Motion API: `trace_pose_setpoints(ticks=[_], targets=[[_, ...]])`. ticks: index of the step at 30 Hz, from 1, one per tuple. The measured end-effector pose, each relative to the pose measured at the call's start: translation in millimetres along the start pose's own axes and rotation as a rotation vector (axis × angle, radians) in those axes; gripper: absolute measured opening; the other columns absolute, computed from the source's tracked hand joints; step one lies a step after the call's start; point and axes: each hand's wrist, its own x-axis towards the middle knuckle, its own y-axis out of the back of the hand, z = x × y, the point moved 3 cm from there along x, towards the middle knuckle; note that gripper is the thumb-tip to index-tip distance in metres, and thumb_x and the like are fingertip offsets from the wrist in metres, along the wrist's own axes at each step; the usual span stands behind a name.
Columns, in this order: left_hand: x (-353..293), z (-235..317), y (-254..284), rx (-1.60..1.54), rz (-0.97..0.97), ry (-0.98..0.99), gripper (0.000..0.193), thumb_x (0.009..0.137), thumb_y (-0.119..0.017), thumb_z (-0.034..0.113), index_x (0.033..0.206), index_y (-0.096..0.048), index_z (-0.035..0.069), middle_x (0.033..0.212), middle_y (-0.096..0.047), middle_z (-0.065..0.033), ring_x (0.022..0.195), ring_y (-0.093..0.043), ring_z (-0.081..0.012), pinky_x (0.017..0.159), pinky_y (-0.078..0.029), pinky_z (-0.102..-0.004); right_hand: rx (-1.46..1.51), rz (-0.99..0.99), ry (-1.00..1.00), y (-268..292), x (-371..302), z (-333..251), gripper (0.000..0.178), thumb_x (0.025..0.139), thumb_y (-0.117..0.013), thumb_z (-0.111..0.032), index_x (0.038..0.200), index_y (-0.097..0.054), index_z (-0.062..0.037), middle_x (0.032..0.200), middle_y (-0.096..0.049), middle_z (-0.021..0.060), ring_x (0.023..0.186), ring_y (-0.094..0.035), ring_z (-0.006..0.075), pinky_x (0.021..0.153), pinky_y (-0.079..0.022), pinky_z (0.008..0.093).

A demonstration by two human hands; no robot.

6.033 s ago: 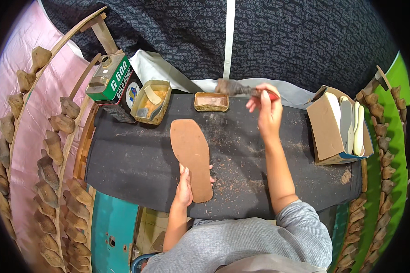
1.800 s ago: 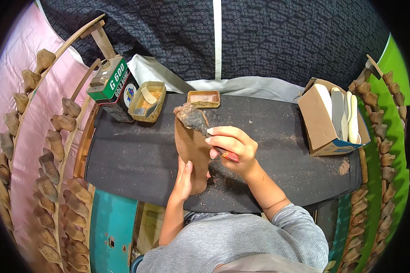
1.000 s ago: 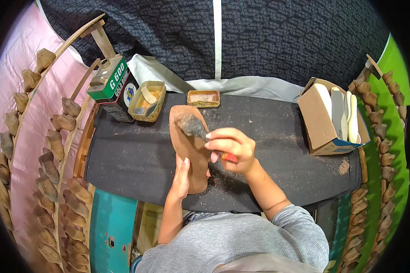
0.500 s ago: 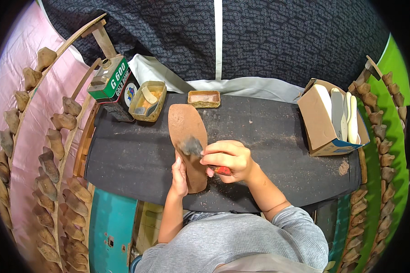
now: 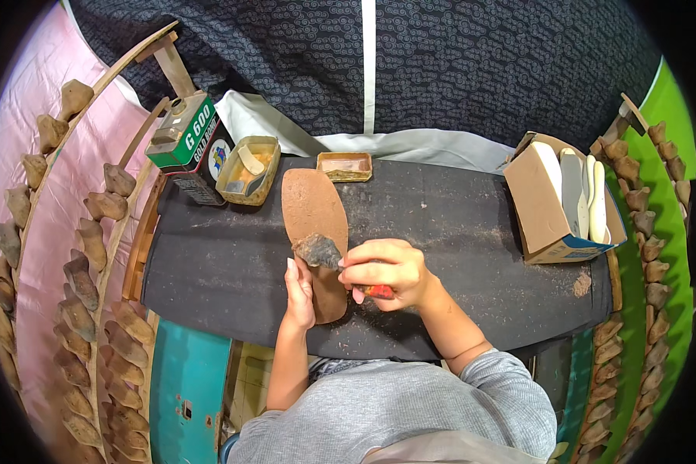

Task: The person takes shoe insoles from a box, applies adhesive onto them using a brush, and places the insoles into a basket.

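- We gripped the brown sole by its near half with our left hand, over the dark cloth.
- We clasped the brush in our right hand, bristles at the sole's middle.
- We had a small tray on the far side.

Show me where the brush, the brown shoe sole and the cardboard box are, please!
Brush [image 5: 318,251]: head view, on its dark, clumpy bristles.
Brown shoe sole [image 5: 315,207]: head view, on the wide part beyond the brush.
Cardboard box [image 5: 540,206]: head view, on its plain brown side wall.
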Motion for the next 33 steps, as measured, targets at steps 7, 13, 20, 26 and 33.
trace_pose_setpoints(ticks=[7,13,20,26,33], targets=[[1.4,9.6,-11.5,0.022,-0.065,0.010,0.069,0.095,-0.012,0.057,0.144,-0.024,0.010,0.134,-0.044,-0.0070,0.118,-0.045,-0.0160,0.098,-0.036,-0.0299,-0.080,0.030,0.026,-3.3,4.2,5.6,0.024,0.062,-0.076,-0.005,0.085,-0.069,-0.0042,0.093,-0.064,0.0122,0.068,-0.065,0.0236,0.060,-0.053,0.0295],[3.8,13.5,-4.5,-0.017,-0.061,-0.007,0.069,0.095,-0.011,0.055,0.143,-0.024,0.006,0.140,-0.038,-0.0107,0.130,-0.035,-0.0228,0.108,-0.025,-0.0347,0.053,-0.089,-0.099,2.7,1.9,1.3,0.018,0.065,-0.074,-0.012,0.082,-0.069,-0.0063,0.083,-0.065,0.0080,0.070,-0.066,0.0219,0.062,-0.054,0.0295],[8.5,-2.9,2.6,-0.218,0.098,0.032,0.071,0.093,-0.010,0.059,0.139,-0.029,0.008,0.122,-0.054,-0.0140,0.112,-0.052,-0.0258,0.100,-0.037,-0.0363,-0.033,-0.025,-0.001,-6.6,4.2,2.0,0.023,0.064,-0.075,-0.010,0.085,-0.069,-0.0043,0.092,-0.064,0.0113,0.071,-0.064,0.0240,0.061,-0.053,0.0313],[9.2,22.5,-13.9,-0.147,0.077,0.028,0.073,0.091,-0.008,0.064,0.138,-0.030,0.013,0.111,-0.059,-0.0177,0.100,-0.059,-0.0276,0.092,-0.044,-0.0398,0.091,-0.094,-0.086,-3.9,-3.6,-0.9,0.022,0.064,-0.072,-0.008,0.085,-0.064,-0.0044,0.089,-0.061,0.0104,0.073,-0.063,0.0261,0.062,-0.052,0.0336],[9.1,25.4,-16.5,-0.194,0.018,0.028,0.075,0.090,-0.012,0.066,0.143,-0.023,0.013,0.130,-0.045,-0.0131,0.116,-0.048,-0.0248,0.100,-0.037,-0.0373,-0.038,0.005,-0.017,-5.0,-0.6,-1.0,0.023,0.065,-0.074,-0.010,0.086,-0.067,-0.0044,0.092,-0.063,0.0108,0.071,-0.064,0.0246,0.061,-0.052,0.0316]])
